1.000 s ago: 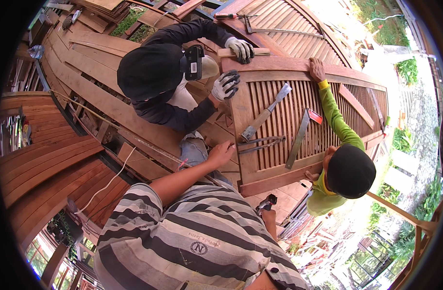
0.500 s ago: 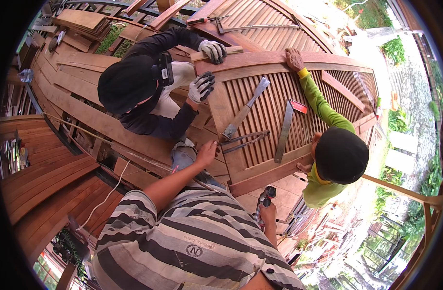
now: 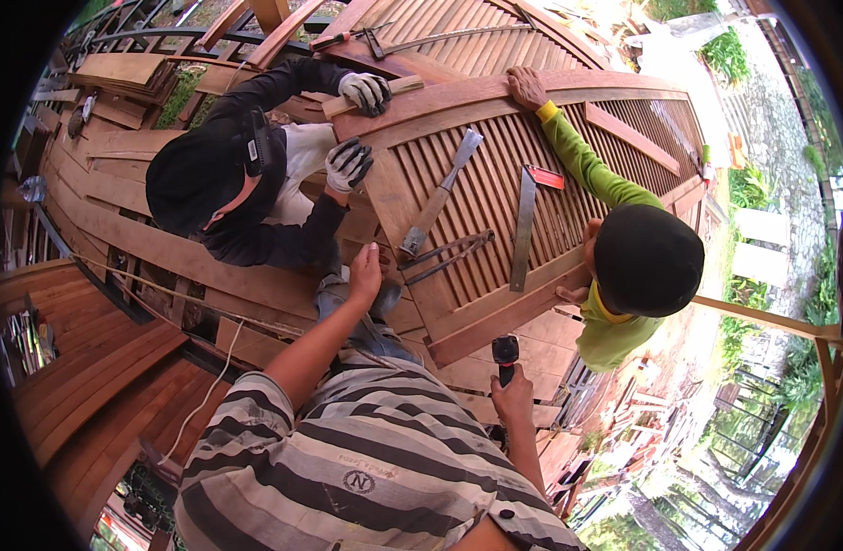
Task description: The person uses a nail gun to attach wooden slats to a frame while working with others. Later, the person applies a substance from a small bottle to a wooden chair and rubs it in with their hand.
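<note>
A louvred wooden shutter (image 3: 458,317) lies in front of me. Just off its left edge my left hand (image 3: 366,275) hovers with nothing in it, fingers stretched out. My right hand (image 3: 513,401) grips a dark cordless drill (image 3: 506,354), whose head points at the shutter's near edge. On the slats rest a wide chisel (image 3: 447,188), a pair of pincers (image 3: 451,256) and a try square (image 3: 524,230). At the left, a co-worker's gloved hand (image 3: 364,93) presses a short wooden block (image 3: 405,85) on the shutter's corner. Another person's bare hand (image 3: 527,87) rests on the far rail.
Another louvred panel (image 3: 467,55) lies beyond, with a bar clamp (image 3: 375,42) on it. A loose wooden strip (image 3: 633,138) sits on the slats. Planks (image 3: 155,220) cover the left, where a white cord (image 3: 205,399) trails. Stacked boards (image 3: 123,73) stand far left.
The shutter and both co-workers sit further left in view. My left hand has come away from the pincers' handles. The drill has been raised and turned toward the shutter.
</note>
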Demonstrator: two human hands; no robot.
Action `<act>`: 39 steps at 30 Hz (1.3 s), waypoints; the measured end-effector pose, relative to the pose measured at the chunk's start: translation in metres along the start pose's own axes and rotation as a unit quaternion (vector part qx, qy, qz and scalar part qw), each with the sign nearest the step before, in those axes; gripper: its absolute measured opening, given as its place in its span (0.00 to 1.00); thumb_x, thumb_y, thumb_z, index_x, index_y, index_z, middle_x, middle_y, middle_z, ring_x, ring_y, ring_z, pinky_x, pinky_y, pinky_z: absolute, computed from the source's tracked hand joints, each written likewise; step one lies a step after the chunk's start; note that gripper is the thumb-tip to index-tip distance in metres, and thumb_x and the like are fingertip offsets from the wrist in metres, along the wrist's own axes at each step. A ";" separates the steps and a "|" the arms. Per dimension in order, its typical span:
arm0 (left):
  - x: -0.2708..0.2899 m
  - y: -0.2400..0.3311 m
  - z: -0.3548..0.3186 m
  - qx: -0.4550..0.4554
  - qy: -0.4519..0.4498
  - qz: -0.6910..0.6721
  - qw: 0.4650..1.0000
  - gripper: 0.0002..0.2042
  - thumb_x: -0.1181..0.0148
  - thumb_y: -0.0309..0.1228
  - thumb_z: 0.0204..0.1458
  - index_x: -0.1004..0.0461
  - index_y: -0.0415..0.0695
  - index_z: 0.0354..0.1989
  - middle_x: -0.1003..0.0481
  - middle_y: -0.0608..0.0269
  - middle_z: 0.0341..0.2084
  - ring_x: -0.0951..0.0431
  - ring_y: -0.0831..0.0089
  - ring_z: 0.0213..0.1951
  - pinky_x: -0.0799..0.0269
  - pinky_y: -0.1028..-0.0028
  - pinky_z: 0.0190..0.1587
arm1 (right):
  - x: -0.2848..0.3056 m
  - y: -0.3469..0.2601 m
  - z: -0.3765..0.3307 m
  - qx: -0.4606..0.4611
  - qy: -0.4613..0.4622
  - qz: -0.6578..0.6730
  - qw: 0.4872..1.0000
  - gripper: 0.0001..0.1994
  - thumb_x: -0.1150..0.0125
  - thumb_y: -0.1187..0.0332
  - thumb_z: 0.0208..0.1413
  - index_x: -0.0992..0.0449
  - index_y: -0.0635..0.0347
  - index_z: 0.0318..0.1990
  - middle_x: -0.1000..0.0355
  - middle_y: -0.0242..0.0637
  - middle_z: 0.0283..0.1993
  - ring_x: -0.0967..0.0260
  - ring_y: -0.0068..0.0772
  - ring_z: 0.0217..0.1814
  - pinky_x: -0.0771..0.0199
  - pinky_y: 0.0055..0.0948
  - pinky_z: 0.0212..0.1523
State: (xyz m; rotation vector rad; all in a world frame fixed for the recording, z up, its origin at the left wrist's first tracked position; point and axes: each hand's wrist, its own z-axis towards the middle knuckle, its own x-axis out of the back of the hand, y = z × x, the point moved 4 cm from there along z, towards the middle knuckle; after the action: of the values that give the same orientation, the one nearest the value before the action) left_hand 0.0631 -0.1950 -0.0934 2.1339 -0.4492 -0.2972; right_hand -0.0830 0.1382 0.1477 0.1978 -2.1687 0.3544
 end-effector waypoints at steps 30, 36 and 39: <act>-0.006 0.208 0.003 -0.390 0.149 0.296 0.859 0.15 0.41 0.28 0.55 0.27 0.43 0.52 0.25 0.54 0.50 0.26 0.56 0.57 0.31 0.57 0.58 | 0.115 -0.245 0.114 0.287 0.050 0.206 0.934 0.14 0.29 0.66 0.60 0.24 0.66 0.45 0.21 0.41 0.34 0.23 0.38 0.29 0.27 0.35 0.30; -0.004 0.230 0.044 -0.424 0.181 0.397 0.793 0.25 0.38 0.28 0.52 0.30 0.43 0.62 0.29 0.56 0.62 0.33 0.58 0.68 0.46 0.54 0.74 | 0.121 -0.324 0.169 0.253 -0.045 0.340 0.905 0.13 0.32 0.66 0.62 0.22 0.68 0.46 0.22 0.35 0.32 0.30 0.23 0.20 0.33 0.25 0.22; 0.008 0.237 0.061 -0.406 0.202 0.419 0.787 0.26 0.38 0.28 0.52 0.30 0.43 0.63 0.30 0.57 0.63 0.33 0.59 0.69 0.50 0.51 0.75 | 0.119 -0.355 0.189 0.261 -0.055 0.298 0.917 0.14 0.33 0.65 0.62 0.22 0.69 0.46 0.22 0.35 0.30 0.31 0.22 0.20 0.33 0.25 0.23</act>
State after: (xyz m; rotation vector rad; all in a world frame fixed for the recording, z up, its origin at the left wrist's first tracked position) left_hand -0.0011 -0.3676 0.0681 0.9548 -0.7831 0.4217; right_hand -0.2017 -0.2602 0.2039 -0.1656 -2.1623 1.3008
